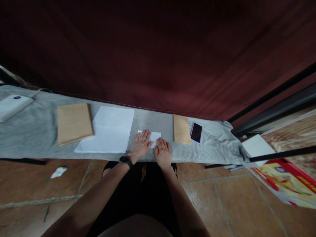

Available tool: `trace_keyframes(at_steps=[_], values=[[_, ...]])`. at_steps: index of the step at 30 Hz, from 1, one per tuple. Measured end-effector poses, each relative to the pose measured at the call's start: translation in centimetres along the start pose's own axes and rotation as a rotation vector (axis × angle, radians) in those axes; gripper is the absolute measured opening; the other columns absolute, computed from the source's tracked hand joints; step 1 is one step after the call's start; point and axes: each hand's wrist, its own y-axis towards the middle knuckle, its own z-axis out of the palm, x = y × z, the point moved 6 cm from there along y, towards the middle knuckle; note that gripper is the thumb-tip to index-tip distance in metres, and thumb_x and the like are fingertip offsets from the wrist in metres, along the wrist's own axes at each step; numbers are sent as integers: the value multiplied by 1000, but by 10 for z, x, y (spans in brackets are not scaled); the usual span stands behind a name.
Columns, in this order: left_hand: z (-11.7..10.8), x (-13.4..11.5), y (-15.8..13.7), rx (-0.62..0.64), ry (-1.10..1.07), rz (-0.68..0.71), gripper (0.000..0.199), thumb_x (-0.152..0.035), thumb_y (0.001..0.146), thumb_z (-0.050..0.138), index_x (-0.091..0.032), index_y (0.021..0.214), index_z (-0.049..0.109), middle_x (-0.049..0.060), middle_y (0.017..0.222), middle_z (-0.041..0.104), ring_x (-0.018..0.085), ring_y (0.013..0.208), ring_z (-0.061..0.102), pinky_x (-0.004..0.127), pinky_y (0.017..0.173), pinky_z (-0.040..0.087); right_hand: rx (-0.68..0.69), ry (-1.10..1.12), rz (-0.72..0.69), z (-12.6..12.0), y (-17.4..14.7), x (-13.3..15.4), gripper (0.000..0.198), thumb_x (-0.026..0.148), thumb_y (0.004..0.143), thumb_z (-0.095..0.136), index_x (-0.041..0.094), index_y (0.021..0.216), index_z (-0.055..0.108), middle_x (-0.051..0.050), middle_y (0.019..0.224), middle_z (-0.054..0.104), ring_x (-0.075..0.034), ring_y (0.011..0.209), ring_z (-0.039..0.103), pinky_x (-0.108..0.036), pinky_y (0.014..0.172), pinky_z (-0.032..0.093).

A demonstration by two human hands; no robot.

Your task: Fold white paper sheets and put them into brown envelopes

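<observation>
A small white piece of paper (155, 135) lies flat on the grey cloth in front of me, at the middle of the head view. My left hand (140, 144) rests on its left part, fingers stretched out and pressed flat. My right hand (163, 153) lies at its lower right corner with the fingers extended, touching or very near the edge. The paper under my left palm is hidden. To the left is a stack of larger white sheets (112, 128), partly covered by a thick brown paper stack (74, 123). A brown envelope-like piece (182, 129) lies to the right.
The grey cloth (217, 141) covers a narrow table against a dark red curtain (148, 59). A phone (196, 132) lies right of the brown piece. A white device (14, 105) stands far left. Black metal bars (283, 153) and a colourful box (286, 181) are at right.
</observation>
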Motion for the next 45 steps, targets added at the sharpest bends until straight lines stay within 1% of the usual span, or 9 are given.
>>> trace_keyframes(at_steps=[4, 8, 13, 17, 21, 28, 31, 35, 45], values=[[-2, 2, -4, -13, 16, -29, 63, -45, 101, 29, -10, 153, 36, 15, 162, 31, 26, 153, 21, 50, 125, 9, -4, 5, 9, -1, 0, 0, 46, 27, 103, 40, 15, 146, 50, -12, 149, 53, -24, 140, 45, -45, 120, 26], [-1, 2, -5, -13, 38, -21, 63, -45, 101, 29, -11, 153, 36, 15, 162, 30, 27, 153, 22, 51, 125, 11, -10, 53, 23, -2, 1, -2, 44, 25, 102, 42, 15, 143, 53, -12, 147, 55, -23, 139, 46, -45, 119, 27], [-1, 1, -5, -8, 68, -15, 63, -45, 101, 29, -11, 152, 38, 15, 162, 30, 28, 152, 23, 52, 124, 13, 5, 120, 30, -3, 14, 0, 42, 23, 103, 41, 13, 140, 56, -11, 146, 56, -21, 140, 45, -42, 120, 27], [-3, 0, -6, 4, 88, 5, 59, -38, 99, 32, -11, 152, 40, 15, 162, 31, 28, 152, 23, 52, 124, 15, 68, 151, -22, 5, 31, 13, 43, 27, 104, 39, 14, 143, 53, -8, 150, 52, -20, 142, 42, -41, 122, 24], [-6, 0, -7, 6, 89, 11, 57, -31, 99, 31, -10, 151, 41, 14, 162, 31, 27, 152, 24, 51, 124, 16, 136, 136, -16, 16, 42, 19, 44, 30, 106, 34, 16, 144, 51, -8, 151, 51, -20, 143, 41, -44, 122, 23], [-6, 0, -6, -13, 77, -14, 58, -38, 100, 32, -12, 151, 41, 14, 161, 34, 26, 151, 26, 50, 124, 15, 120, 67, 4, 20, 40, 7, 48, 32, 106, 34, 14, 148, 47, -10, 154, 45, -23, 146, 38, -45, 121, 25], [-6, 0, -6, -19, 74, -22, 59, -41, 100, 31, -12, 151, 41, 14, 161, 35, 26, 152, 26, 50, 125, 15, 104, 35, 11, 19, 38, 1, 49, 33, 106, 34, 14, 150, 44, -10, 155, 43, -25, 145, 38, -45, 120, 25], [-6, 1, -6, -24, 67, -22, 60, -41, 100, 32, -13, 152, 39, 14, 160, 36, 25, 152, 24, 50, 125, 14, 74, 11, 19, 18, 34, -8, 50, 34, 106, 34, 14, 151, 43, -10, 155, 44, -25, 144, 40, -47, 120, 26], [-5, 1, -6, 3, 65, -29, 62, -43, 101, 27, -11, 153, 36, 13, 162, 31, 25, 153, 23, 49, 125, 12, 51, -25, 15, 13, 24, -20, 50, 34, 105, 35, 16, 151, 43, -9, 155, 45, -26, 144, 39, -46, 119, 26]])
